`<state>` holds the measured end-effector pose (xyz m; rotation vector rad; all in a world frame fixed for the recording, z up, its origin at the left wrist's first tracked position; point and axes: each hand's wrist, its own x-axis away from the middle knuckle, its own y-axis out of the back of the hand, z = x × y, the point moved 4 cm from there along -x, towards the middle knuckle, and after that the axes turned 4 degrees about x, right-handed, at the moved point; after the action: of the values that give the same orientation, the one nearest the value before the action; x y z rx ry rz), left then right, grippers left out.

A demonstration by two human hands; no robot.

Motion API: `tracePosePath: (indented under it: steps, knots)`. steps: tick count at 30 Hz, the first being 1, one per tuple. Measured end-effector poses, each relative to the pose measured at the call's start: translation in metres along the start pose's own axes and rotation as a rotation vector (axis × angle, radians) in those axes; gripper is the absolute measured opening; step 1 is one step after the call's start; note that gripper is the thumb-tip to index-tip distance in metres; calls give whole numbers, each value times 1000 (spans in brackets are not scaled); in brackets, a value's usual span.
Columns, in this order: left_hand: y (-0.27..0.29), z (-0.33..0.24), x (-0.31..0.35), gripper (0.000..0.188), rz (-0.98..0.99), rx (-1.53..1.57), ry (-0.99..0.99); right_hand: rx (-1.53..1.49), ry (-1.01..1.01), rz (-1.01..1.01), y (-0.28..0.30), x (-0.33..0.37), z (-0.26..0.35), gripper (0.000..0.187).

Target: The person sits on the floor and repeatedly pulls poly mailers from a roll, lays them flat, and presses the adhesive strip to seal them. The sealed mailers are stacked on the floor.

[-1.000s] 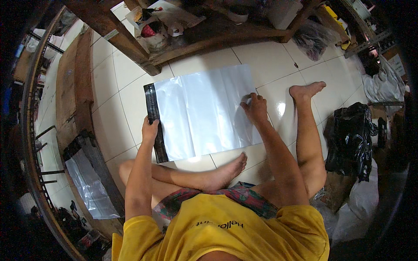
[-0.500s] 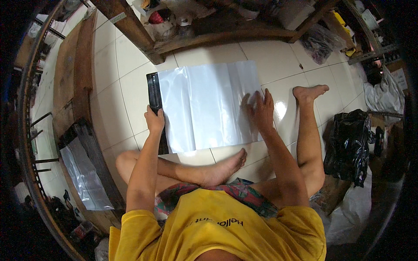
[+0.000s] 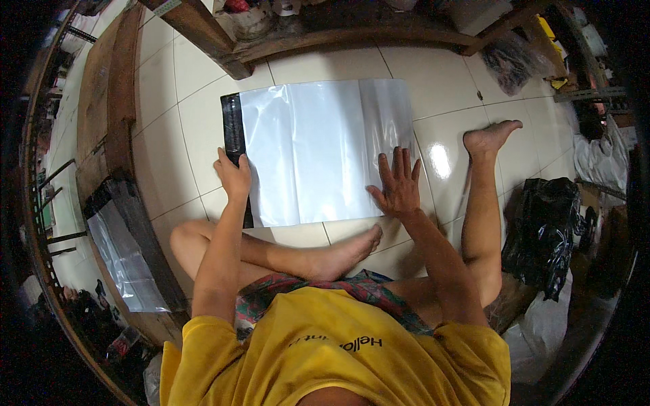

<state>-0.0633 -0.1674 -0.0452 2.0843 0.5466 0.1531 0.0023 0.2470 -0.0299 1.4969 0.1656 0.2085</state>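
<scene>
A white plastic mailing bag (image 3: 311, 149) with a black strip along its left edge lies flat on the tiled floor in front of me. My left hand (image 3: 232, 177) is on that black edge, thumb on top and fingers at the outer side, gripping it. Spread flat on the bag's near right corner is my right hand (image 3: 398, 186), fingers stretched out and palm down, holding nothing. Faint creases run across the white film.
A wooden board (image 3: 108, 128) on the left carries another white and black bag (image 3: 125, 254). A wooden bench (image 3: 352, 44) stands beyond the mailing bag. To the right are a crumpled black plastic bag (image 3: 542, 230) and a clear plastic bag (image 3: 511, 68). My legs flank the near side.
My right hand has come nearer and settled flat on the bag's right part, its fingers spread. The left hand stays at the black edge. The whole view has shifted slightly.
</scene>
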Motion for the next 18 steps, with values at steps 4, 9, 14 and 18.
tracePosePath:
  steps: [4,9,14,18]
  knots:
    - [4,-90,29,65,-141,101,-413,36,-16,24,1,-3,-2,85]
    - [-85,-204,139,67,648,178,-777,30,-17,66,0,-7,0,83]
    - [-70,-173,125,77,681,-40,-677,-5,-39,33,-4,-1,-4,82]
    - [-39,-106,95,77,506,-138,-584,10,-48,38,1,-3,-3,81]
